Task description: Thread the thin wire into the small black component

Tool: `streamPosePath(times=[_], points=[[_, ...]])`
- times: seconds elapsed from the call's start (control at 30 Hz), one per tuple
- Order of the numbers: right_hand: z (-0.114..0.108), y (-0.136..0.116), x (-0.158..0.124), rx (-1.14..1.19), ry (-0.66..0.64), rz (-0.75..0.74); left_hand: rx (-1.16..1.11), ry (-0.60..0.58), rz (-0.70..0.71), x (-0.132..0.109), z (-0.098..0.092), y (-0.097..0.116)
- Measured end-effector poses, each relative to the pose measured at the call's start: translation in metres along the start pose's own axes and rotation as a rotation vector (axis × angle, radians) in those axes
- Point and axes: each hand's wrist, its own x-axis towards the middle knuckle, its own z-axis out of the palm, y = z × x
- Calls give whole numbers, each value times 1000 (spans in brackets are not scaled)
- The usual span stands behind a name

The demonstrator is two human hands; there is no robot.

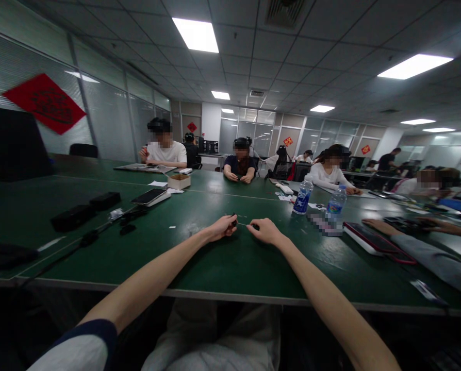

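Observation:
Both hands are held close together over the green table (230, 273), a short gap between them. My left hand (219, 229) is closed, its fingers pinching a small black object (234, 221) that is too small to identify. My right hand (267, 231) is closed as well, thumb and forefinger together around another small dark piece (256, 226). A thin pale strand (242, 224) spans the gap from one hand to the other. Fingers cover most of what is held.
Left lie black boxes (73, 217), a cable (89, 238), a tablet-like device (151, 197) and an open carton (179, 181). Two bottles (302, 198) stand right, near a red-edged device (377, 239). A co-worker's sleeved arm (435, 257) reaches in there; other people sit across the table.

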Motion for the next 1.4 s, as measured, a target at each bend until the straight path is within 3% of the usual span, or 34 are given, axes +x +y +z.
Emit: streamPosePath(times=[0.7,0.93,1.1,1.27,1.4], points=[[13,-4,5,-62,95,135,-27,7,4,1,-5,-1],[2,31,8,-23,231,306,165,-80,17,-2,4,-1],[-5,48,2,29,220,203,128,-61,19,-1,3,-1],[7,23,4,70,142,3,88,-32,11,0,2,-1],[12,4,5,70,115,-64,46,-37,-4,-1,2,0]])
